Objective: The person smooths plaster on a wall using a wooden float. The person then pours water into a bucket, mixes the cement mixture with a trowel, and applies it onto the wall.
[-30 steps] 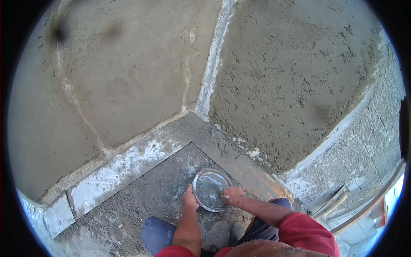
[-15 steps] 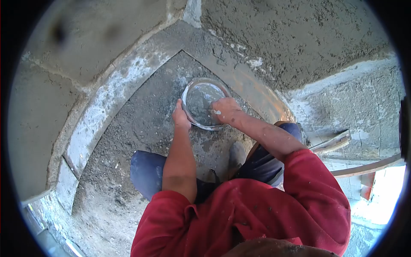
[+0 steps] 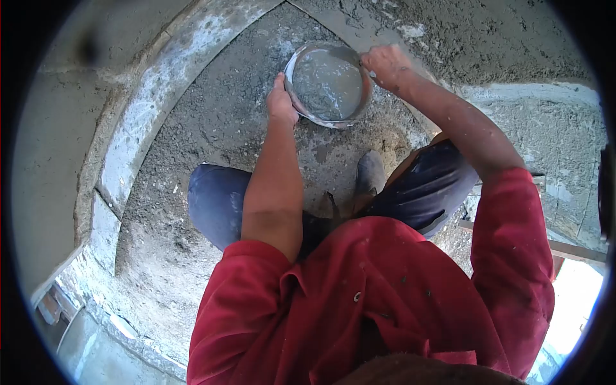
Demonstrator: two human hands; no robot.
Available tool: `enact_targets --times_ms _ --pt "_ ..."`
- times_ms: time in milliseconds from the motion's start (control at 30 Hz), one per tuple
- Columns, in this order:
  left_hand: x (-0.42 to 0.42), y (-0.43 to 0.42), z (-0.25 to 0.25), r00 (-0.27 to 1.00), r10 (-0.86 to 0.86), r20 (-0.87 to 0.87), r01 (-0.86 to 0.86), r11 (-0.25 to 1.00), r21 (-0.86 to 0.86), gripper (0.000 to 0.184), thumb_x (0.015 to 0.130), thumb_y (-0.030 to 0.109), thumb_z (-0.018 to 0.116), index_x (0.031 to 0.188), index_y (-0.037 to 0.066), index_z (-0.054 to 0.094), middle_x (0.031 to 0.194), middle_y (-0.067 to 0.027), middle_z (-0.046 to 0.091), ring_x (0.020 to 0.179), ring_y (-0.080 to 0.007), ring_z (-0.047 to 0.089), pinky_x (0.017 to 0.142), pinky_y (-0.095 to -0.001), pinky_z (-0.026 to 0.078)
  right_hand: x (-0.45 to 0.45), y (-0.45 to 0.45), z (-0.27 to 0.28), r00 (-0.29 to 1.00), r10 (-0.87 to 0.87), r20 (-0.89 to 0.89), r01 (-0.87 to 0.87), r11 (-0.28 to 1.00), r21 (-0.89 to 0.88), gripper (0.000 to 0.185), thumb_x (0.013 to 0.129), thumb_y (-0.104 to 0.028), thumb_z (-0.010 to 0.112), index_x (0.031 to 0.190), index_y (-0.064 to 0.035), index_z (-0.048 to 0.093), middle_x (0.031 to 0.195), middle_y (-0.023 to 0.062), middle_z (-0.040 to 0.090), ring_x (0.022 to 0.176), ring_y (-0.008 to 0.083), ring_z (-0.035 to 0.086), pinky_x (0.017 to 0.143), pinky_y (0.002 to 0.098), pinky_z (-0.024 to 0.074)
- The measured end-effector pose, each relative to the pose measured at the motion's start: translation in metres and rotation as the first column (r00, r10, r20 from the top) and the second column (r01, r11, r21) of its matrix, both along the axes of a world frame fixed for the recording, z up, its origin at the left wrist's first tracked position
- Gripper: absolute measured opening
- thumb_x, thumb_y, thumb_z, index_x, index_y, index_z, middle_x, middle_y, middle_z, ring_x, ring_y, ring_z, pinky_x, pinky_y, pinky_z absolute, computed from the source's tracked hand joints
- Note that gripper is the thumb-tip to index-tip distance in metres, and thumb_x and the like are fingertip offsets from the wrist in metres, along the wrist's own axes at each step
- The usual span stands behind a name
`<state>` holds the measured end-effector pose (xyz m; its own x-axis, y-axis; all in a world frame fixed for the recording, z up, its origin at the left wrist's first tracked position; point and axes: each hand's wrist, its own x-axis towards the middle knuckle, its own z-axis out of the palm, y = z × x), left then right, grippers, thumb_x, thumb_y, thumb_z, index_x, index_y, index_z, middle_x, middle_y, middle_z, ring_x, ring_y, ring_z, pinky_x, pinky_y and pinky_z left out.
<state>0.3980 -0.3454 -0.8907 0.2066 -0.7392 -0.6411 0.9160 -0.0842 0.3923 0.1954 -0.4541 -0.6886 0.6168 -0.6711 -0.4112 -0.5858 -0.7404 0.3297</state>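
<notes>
A round bowl [image 3: 367, 96] holds wet grey cement mix [image 3: 327, 80] with whitish streaks on it. My left hand [image 3: 281, 102] grips the bowl's left rim, thumb toward the edge. At the upper right rim is my right hand [image 3: 385, 66], its fingers curled closed; whatever it holds is hidden under the fingers. The bowl is over the rough, gritty ground [image 3: 212, 115] between my knees.
A pale, stained border strip [image 3: 154, 96] curves along the left. Smooth grey plaster [image 3: 51, 147] lies beyond it, and rougher plaster [image 3: 500, 38] is at the upper right. My shoe [image 3: 369, 173] stands below the bowl.
The view has tilted down toward my body. My right hand has moved from inside the bowl to its upper right rim, while my left hand has kept its hold on the left side.
</notes>
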Motion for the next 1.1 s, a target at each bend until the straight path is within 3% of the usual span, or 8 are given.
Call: enact_targets --times_ms 233,400,533,667,833,867,967,1100 --pt "-0.003 -0.005 -0.01 0.998 0.055 0.012 -0.055 0.998 0.029 0.048 0.101 0.038 0.065 0.127 -0.002 0.062 0.124 -0.0157 0.066 0.11 -0.03 0.064 0.102 -0.0466 0.051 -0.024 0.014 -0.067 0.979 -0.192 0.073 0.17 0.956 0.24 0.034 0.08 -0.029 0.077 0.111 -0.0153 0.073 0.11 0.0099 0.073 0.109 0.0285 0.07 0.092 0.0391 0.0562" --pt "-0.006 -0.005 0.002 0.998 -0.007 0.057 0.006 1.0 0.029 0.051 0.108 0.042 0.049 0.137 0.001 0.057 0.141 -0.0172 0.059 0.128 -0.0328 0.057 0.115 -0.0499 0.041 -0.015 0.038 -0.065 0.911 -0.396 0.113 0.304 0.831 0.465 0.044 0.086 -0.037 0.074 0.123 -0.0153 0.066 0.112 0.0113 0.071 0.114 0.0284 0.066 0.096 0.0351 0.0528" --pt "-0.004 -0.004 -0.003 0.999 0.006 0.051 -0.006 1.0 0.009 0.049 0.108 0.04 0.048 0.136 0.002 0.057 0.138 -0.0168 0.061 0.127 -0.0325 0.058 0.114 -0.0507 0.042 -0.012 0.015 -0.032 0.785 -0.616 -0.067 0.431 0.466 0.772 0.037 0.095 -0.032 0.07 0.117 -0.0037 0.069 0.086 0.0072 0.067 0.08 0.0189 0.067 0.073 0.0315 0.0538" --pt "-0.004 -0.005 0.002 0.999 0.013 0.036 -0.013 1.0 -0.008 0.048 0.109 0.039 0.047 0.136 0.001 0.058 0.138 -0.0168 0.061 0.126 -0.0325 0.059 0.113 -0.0502 0.043 -0.004 -0.005 0.045 0.809 -0.58 -0.093 0.42 0.459 0.783 0.038 0.096 -0.034 0.069 0.115 -0.0005 0.072 0.081 0.0078 0.067 0.073 0.0184 0.066 0.069 0.0331 0.0547" --pt "-0.004 -0.003 0.001 0.999 0.016 0.045 -0.016 1.0 0.007 0.049 0.109 0.04 0.047 0.136 0.001 0.058 0.139 -0.017 0.061 0.126 -0.0326 0.059 0.113 -0.0492 0.044 0.014 0.019 -0.032 0.943 -0.113 0.312 0.031 0.966 0.256 0.023 0.091 -0.028 0.07 0.096 -0.0069 0.075 0.084 0.0148 0.072 0.08 0.0268 0.073 0.072 0.0385 0.0574" --pt "-0.004 -0.003 0.001 0.999 0.014 0.049 -0.015 1.0 0.015 0.049 0.109 0.04 0.047 0.136 0.001 0.058 0.139 -0.017 0.061 0.126 -0.0327 0.059 0.113 -0.0491 0.043 0.022 0.039 -0.038 0.941 -0.049 0.335 0.022 0.996 0.085 0.02 0.09 -0.027 0.071 0.097 -0.0086 0.076 0.088 0.0152 0.073 0.085 0.0282 0.075 0.075 0.0385 0.0591" --pt "0.0 -0.003 0.003 0.999 0.006 0.044 -0.008 1.0 0.027 0.05 0.108 0.041 0.048 0.137 0.001 0.057 0.14 -0.017 0.061 0.126 -0.0331 0.059 0.114 -0.0489 0.043 0.01 0.058 -0.006 0.989 0.052 0.141 -0.084 0.97 0.23 0.02 0.088 -0.026 0.073 0.101 -0.0116 0.076 0.102 0.0118 0.075 0.097 0.0311 0.074 0.083 0.0395 0.0605" --pt "-0.002 0.0 0.007 1.0 0.024 0.0 -0.024 0.999 0.048 0.049 0.104 0.041 0.058 0.13 -0.001 0.06 0.129 -0.0158 0.064 0.115 -0.0316 0.064 0.104 -0.048 0.05 0.005 0.049 0.056 0.994 0.008 0.104 -0.013 0.999 0.048 0.02 0.083 -0.025 0.078 0.099 -0.0128 0.077 0.097 0.0096 0.076 0.094 0.0279 0.075 0.082 0.0384 0.0598"
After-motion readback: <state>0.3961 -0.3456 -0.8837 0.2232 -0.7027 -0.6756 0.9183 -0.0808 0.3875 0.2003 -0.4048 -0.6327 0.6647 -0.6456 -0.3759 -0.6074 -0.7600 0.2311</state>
